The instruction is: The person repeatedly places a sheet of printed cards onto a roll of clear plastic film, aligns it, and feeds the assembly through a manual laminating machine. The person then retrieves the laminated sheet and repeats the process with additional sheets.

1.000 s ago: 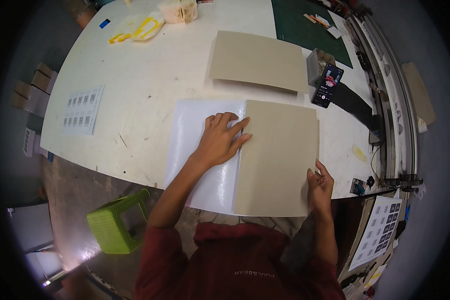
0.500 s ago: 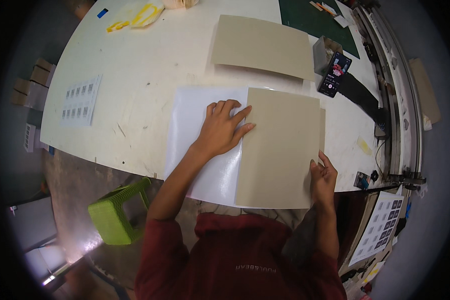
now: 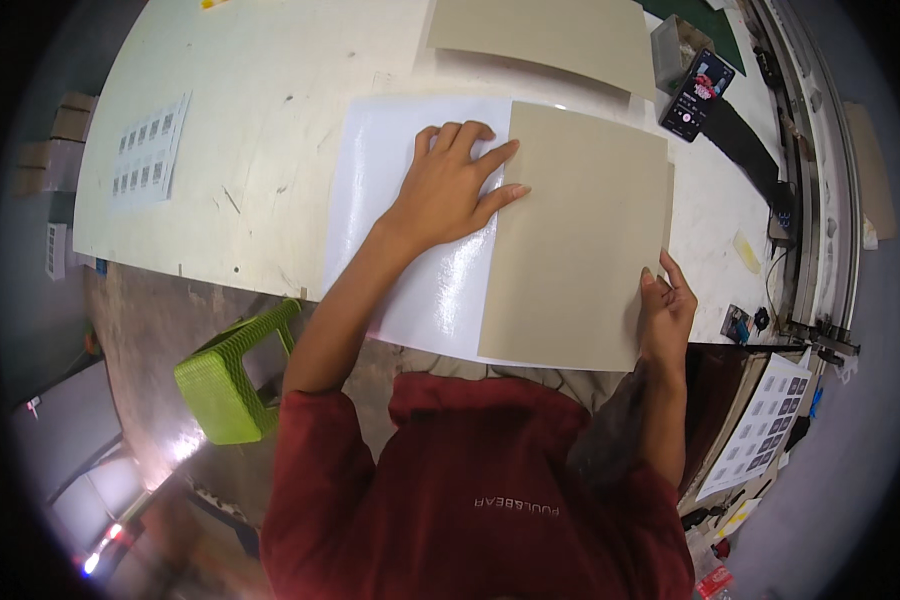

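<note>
Everything on the worktop (image 3: 260,120) has shifted upward in view over the last second, as the camera tips toward the person's body, while the left hand (image 3: 455,185) and the right hand (image 3: 668,310) keep to the two side edges of the near beige cardboard (image 3: 575,230). Farthest left, brown-and-white boxes (image 3: 70,120) stand beyond the worktop, and a sheet of printed square codes (image 3: 150,150) lies flat near its left edge. Below that edge, a green plastic stool (image 3: 220,390) stands on the floor (image 3: 135,320). Next comes a glossy white sheet (image 3: 370,150), partly covered by the near cardboard. The left hand lies spread and palm down over this sheet, gripping nothing, its thumb and index finger reaching onto the cardboard's left margin. A far beige cardboard (image 3: 540,40) lies apart, toward the back. The near cardboard sits in front of the person at the worktop's front edge. The right hand is at its right edge, thumb and index finger extended; I cannot tell whether they pinch it. Farther right, a lit phone (image 3: 697,95) leans by an open grey box (image 3: 665,55), with a dark band (image 3: 745,155) beside it and a metal rail (image 3: 810,150) beyond.
</note>
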{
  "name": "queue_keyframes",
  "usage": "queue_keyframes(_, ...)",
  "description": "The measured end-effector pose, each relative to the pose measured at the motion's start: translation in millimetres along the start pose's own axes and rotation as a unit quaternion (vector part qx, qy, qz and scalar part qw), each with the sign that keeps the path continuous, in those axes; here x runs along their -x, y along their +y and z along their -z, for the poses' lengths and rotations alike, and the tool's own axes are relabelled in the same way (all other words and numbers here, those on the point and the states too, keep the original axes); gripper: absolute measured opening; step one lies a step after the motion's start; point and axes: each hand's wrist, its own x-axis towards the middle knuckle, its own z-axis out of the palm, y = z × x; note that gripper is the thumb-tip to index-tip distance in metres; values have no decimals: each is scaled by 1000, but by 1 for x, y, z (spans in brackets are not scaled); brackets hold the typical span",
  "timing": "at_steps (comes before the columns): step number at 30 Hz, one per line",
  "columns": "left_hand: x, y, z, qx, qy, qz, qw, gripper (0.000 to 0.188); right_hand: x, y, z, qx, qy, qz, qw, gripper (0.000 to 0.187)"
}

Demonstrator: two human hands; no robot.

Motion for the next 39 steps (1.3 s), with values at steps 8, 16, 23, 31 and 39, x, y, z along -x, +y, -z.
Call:
queue_keyframes(8,1,-2,0,-12,-4,0,1000,53,-3,-1,-4,-15,10,4,1000,46)
queue_keyframes(16,1,-3,2,-21,-18,-12,1000,75,-8,13,5,1,4,8,1000,47)
queue_keyframes(23,1,-3,6,-28,-50,-4,998,102,-8,16,7,22,4,19,1000,51)
queue_keyframes(31,-2,6,10,-56,-63,3,996,105,7,-11,-8,258,90,77,959,43)
queue_keyframes(39,-8,20,22,-96,-55,3,994,106,29,-28,-39,397,-57,412,818,38)
